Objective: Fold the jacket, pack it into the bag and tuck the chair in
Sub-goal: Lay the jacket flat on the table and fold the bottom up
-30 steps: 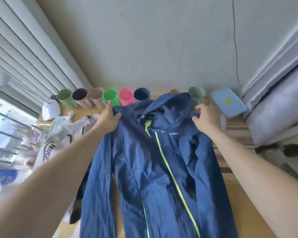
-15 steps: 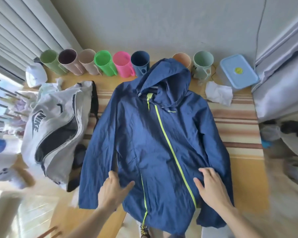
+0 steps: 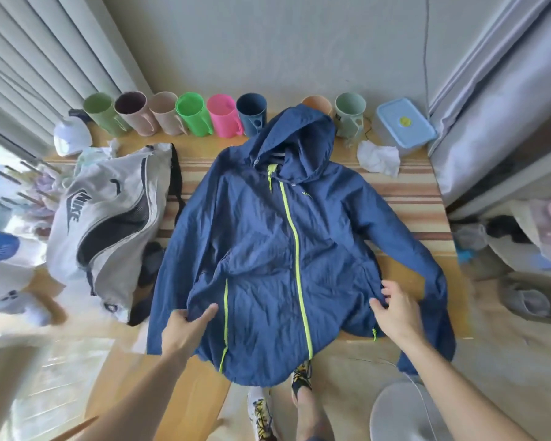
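A navy hooded jacket (image 3: 268,249) with lime zips lies front-up on the wooden table (image 3: 404,268), hood toward the wall and hem hanging over the near edge. Its right sleeve is spread out to the side, while the left sleeve lies along the body. My left hand (image 3: 185,329) pinches the fabric at the lower left of the body. At the lower right side seam, my right hand (image 3: 398,313) curls its fingers on the cloth. Left of the jacket lies a grey-white sports bag (image 3: 109,224), its zip open and a black strap next to the jacket. I cannot make out a chair.
Several coloured mugs (image 3: 223,119) line the wall at the back. A blue-lidded box (image 3: 404,125) and a crumpled tissue (image 3: 379,157) sit back right, a white cap (image 3: 72,138) back left. My shoes (image 3: 261,409) and a round white object (image 3: 404,412) are below the table edge.
My hands have come from the jacket's shoulders down to its lower body. The right sleeve now lies spread away from the body. The view has tilted down.
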`<state>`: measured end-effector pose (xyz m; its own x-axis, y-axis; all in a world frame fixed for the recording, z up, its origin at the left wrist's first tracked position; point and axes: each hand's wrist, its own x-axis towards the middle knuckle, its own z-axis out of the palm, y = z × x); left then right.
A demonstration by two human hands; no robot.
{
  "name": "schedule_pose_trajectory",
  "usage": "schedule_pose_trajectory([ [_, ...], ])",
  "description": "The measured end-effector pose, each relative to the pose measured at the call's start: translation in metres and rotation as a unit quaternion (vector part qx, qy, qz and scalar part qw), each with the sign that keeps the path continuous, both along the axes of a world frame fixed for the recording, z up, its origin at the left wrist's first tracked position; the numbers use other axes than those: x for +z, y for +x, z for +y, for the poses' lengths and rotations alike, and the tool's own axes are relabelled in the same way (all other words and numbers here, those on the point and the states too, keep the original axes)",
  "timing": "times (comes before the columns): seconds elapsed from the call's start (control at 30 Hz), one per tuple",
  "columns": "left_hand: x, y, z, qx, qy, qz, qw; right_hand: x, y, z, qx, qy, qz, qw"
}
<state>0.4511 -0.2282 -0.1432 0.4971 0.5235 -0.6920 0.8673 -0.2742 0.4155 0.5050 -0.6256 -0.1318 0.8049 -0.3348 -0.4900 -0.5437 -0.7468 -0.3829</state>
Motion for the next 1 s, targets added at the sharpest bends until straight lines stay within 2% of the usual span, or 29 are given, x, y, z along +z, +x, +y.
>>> schedule_pose_trajectory([
  [0.07,-0.005,-0.016,-0.003,-0.023,-0.018,0.021,0.999,-0.014,-0.022,0.017,-0.074,0.056,0.026,0.995],
  [0.17,-0.006,-0.031,-0.006,-0.042,-0.035,0.024,0.998,-0.02,-0.033,0.029,-0.129,0.099,0.039,0.986],
  [0.23,-0.002,-0.035,-0.004,-0.039,-0.049,-0.014,0.998,-0.014,-0.032,0.026,-0.137,0.139,0.026,0.98],
  [0.3,0.012,-0.04,-0.003,-0.023,-0.075,-0.081,0.994,0.0,-0.032,0.016,-0.115,0.161,-0.043,0.979],
  [0.37,0.029,-0.046,-0.007,0.011,-0.093,-0.129,0.987,0.017,-0.036,0.007,-0.133,0.225,-0.092,0.961],
  [0.4,0.038,-0.048,-0.008,0.033,-0.104,-0.129,0.986,0.025,-0.04,0.004,-0.157,0.258,-0.086,0.949],
  [0.53,0.075,-0.06,-0.009,0.11,-0.228,0.0,0.967,0.037,-0.064,-0.006,-0.184,0.305,0.019,0.934],
  [0.6,0.095,-0.067,-0.008,0.076,-0.277,0.022,0.958,0.047,-0.075,-0.014,-0.186,0.372,0.045,0.908],
  [0.7,0.133,-0.068,-0.021,0.009,-0.28,0.008,0.96,0.051,-0.09,-0.03,-0.199,0.437,0.091,0.872],
  [0.83,0.116,-0.085,-0.007,0.118,-0.294,0.011,0.948,0.042,-0.114,-0.043,-0.171,0.393,0.253,0.867],
  [0.9,0.115,-0.087,-0.002,0.106,-0.289,0.012,0.951,0.039,-0.117,-0.051,-0.189,0.385,0.271,0.862],
  [1.0,0.118,-0.074,0.002,0.134,-0.276,0.017,0.952,0.056,-0.1,-0.052,-0.212,0.354,0.258,0.874],
])
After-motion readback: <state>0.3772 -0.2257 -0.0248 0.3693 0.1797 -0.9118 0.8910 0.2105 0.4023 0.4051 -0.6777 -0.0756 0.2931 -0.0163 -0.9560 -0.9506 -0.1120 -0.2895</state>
